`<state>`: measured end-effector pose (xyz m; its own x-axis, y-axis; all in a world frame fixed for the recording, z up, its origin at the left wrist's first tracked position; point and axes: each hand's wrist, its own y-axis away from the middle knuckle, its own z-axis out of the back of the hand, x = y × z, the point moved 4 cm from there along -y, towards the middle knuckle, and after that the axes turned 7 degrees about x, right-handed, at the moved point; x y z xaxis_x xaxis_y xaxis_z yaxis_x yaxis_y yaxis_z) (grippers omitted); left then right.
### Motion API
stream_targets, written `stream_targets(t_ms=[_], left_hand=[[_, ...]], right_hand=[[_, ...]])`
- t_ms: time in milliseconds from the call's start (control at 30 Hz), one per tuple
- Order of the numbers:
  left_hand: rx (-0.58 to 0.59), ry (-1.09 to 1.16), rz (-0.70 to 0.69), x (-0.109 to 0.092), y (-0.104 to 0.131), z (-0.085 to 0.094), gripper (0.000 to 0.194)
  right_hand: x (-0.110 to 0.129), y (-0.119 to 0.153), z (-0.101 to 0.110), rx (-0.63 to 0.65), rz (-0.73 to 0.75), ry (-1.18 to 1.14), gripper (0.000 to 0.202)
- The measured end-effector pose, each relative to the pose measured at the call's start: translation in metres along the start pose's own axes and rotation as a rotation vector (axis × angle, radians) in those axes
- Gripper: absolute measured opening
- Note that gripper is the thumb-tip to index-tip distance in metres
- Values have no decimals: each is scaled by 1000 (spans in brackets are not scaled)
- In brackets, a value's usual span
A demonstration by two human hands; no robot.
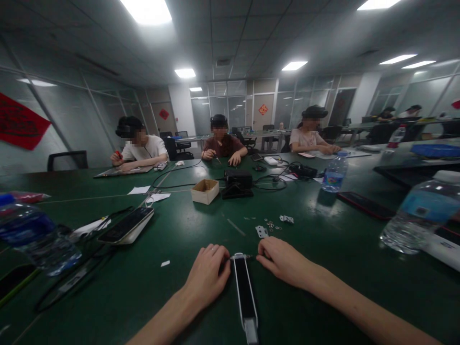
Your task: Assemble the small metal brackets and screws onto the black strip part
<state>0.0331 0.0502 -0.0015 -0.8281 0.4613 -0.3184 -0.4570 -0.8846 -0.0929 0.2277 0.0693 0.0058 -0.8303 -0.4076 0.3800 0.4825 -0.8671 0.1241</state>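
Silver edging frames the dark bar [245, 293] that lies lengthwise on the desk [115, 292] between my two hands. My left grip [210, 270] is curled, thumb and fingertips drawn in close to the left side of the bar's far end; whether it pinches anything I cannot tell. My right grip [283, 258] is nearly closed, thumb against forefinger, near a thin rod [250, 257] that sticks out on the right; from this view I cannot tell if it has hold of that rod's tip.

I see no clamp on the bar, so I judge that an uneven push from either side could skew it, or the rod could slip from such small contact. Just beyond my right knuckles lies a flat metal plate [261, 231], with loose rings [270, 224] and a bracket [286, 219] further out; a careless forward sweep could scatter them. Well beyond, a small open box [201, 196] sits apart.
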Motion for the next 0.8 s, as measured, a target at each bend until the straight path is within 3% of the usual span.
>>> stream_targets(t_ms=[300, 500, 800], left_hand=[[-29, -15, -31, 2, -1, -2, 12], [-2, -32, -19, -3, -2, 1, 12], [-24, -6, -42, 1, -2, -2, 13]], right_hand=[[-3, 2, 3, 56, -25, -103, 14], [-4, 3, 7, 45, -65, -36, 18], [-3, 10, 12, 185, -109, -190, 12]])
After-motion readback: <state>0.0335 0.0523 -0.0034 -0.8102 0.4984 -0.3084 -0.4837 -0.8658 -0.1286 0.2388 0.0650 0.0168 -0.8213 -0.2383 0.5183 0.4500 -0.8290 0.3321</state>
